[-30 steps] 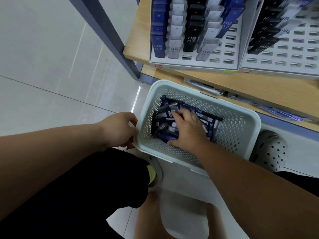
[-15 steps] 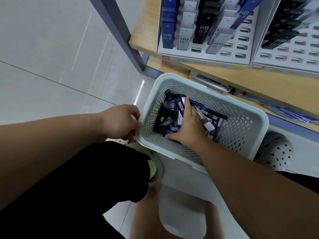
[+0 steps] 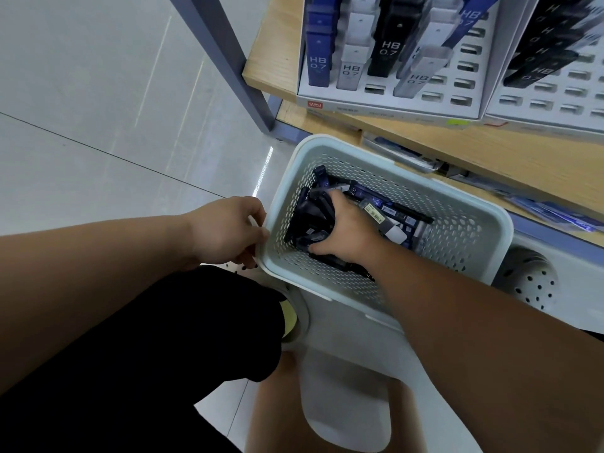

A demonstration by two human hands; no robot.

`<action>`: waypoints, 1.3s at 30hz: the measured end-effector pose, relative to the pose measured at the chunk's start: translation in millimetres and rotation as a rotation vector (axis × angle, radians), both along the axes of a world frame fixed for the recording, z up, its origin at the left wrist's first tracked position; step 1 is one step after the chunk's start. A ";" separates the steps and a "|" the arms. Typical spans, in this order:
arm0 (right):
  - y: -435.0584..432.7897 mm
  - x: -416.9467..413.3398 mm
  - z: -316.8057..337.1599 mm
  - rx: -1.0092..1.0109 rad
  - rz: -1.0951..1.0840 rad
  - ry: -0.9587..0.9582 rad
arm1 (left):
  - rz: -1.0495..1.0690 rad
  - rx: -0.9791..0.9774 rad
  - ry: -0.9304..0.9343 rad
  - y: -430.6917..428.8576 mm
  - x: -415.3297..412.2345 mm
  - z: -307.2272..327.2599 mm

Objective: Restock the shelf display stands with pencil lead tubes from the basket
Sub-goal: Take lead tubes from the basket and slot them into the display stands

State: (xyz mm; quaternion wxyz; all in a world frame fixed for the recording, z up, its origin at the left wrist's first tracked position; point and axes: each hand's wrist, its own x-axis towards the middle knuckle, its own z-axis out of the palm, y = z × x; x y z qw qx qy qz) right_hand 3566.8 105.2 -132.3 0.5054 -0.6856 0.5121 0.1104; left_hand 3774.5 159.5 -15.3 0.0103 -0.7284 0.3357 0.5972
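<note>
A pale perforated basket [image 3: 464, 204] sits on the floor below the shelf, holding several dark blue, black and white pencil lead tubes [image 3: 392, 223]. My left hand [image 3: 225, 232] grips the basket's left rim. My right hand [image 3: 346, 228] is deep inside the basket, its fingers curled around a bunch of dark tubes [image 3: 313, 214]. On the wooden shelf [image 3: 425, 138] above stands a white display stand [image 3: 385, 99] with rows of HB 0.7 tubes and several bare slots; a second stand [image 3: 549, 109] is to its right.
A grey shelf post [image 3: 235, 63] rises at the shelf's left corner. Flat blue packets [image 3: 555, 214] lie on the lower shelf behind the basket. My knees, in black shorts, and white perforated clogs [image 3: 532, 282] are beside the basket. Tiled floor spreads to the left.
My right hand went from lying flat on the tubes to curling its fingers around a bunch at the basket's left side. The left hand kept hold of the rim; the camera moved closer.
</note>
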 end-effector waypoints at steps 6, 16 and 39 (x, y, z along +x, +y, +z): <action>-8.3 -6.4 4.2 0.027 0.127 -0.016 | 0.014 -0.004 0.016 2.5 0.9 -0.1; -6.2 -3.6 0.4 -0.047 0.237 0.022 | 0.026 -0.014 0.013 3.6 0.5 -0.7; -24.1 -17.0 12.3 0.341 0.250 0.138 | 0.006 -0.027 0.020 4.2 1.2 -0.7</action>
